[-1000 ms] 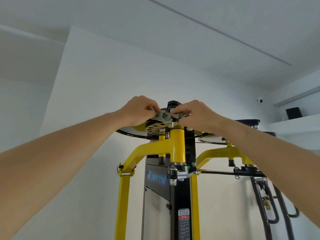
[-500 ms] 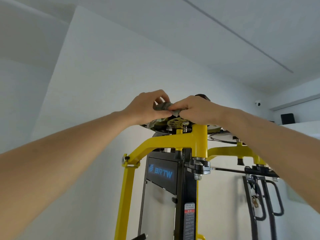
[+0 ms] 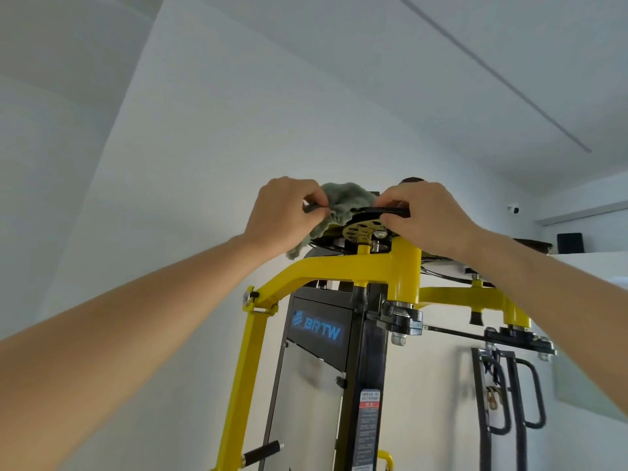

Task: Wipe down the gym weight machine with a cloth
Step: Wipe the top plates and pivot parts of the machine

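Observation:
The yellow and black weight machine (image 3: pixel 343 273) rises in front of me, with a round black pulley plate (image 3: pixel 377 211) at its top. A grey-green cloth (image 3: pixel 343 202) is bunched on that plate's left rim. My left hand (image 3: pixel 283 214) pinches the cloth against the rim, and a tail of cloth hangs below it. My right hand (image 3: pixel 428 217) grips the plate's edge just right of the cloth. Both arms reach upward.
A black panel (image 3: pixel 319 329) with blue lettering covers the weight stack. Black handles (image 3: pixel 509 392) hang at the right from a second yellow arm (image 3: pixel 475 299). White wall and ceiling lie behind, with a shelf (image 3: pixel 591 258) at the far right.
The view has shifted, so the machine top sits further right. My hands have drawn apart, and the cloth has spread from a small wad between them into a larger bunch by my left hand.

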{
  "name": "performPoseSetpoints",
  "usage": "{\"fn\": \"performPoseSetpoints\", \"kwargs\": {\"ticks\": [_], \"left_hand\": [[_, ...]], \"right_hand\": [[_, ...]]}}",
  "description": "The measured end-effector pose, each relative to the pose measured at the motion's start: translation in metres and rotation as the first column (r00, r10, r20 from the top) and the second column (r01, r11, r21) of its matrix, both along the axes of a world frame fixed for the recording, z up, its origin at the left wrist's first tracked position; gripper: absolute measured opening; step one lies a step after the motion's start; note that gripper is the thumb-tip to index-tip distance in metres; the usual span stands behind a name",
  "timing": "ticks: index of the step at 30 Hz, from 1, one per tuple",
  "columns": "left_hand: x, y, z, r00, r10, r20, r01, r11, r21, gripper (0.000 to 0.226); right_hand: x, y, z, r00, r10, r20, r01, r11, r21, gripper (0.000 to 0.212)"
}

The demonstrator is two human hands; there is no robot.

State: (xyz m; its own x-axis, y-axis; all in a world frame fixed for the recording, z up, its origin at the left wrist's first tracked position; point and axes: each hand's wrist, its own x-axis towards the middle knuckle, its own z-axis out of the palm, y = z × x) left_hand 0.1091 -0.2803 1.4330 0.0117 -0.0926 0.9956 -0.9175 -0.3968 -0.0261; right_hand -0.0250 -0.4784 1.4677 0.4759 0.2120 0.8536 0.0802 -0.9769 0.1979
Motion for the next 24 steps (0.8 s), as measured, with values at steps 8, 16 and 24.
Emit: {"fn": "performPoseSetpoints", "kwargs": {"ticks": [8, 16, 24], "left_hand": [[0.004, 0.002, -0.053, 0.634, -0.456, -0.625, 0.217, 0.88, -0.422, 0.019], [0.032, -0.034, -0.03, 0.03, -0.9, -0.436, 0.24, 0.43, -0.871, 0.018], [0.022, -0.076, -0.025, -0.14, -0.98, -0.141, 0.277, 0.098, -0.956, 0.036]], "right_hand": [[0.005, -0.001, -0.016, 0.993, -0.03, 0.117, 0.026, 0.999, 0.038, 0.029], [0.008, -0.003, -0.02, 0.989, -0.056, 0.138, 0.053, 0.998, 0.031, 0.034], [0.006, -0.002, -0.02, 0.991, -0.053, 0.126, 0.052, 0.999, 0.009, 0.035]]}}
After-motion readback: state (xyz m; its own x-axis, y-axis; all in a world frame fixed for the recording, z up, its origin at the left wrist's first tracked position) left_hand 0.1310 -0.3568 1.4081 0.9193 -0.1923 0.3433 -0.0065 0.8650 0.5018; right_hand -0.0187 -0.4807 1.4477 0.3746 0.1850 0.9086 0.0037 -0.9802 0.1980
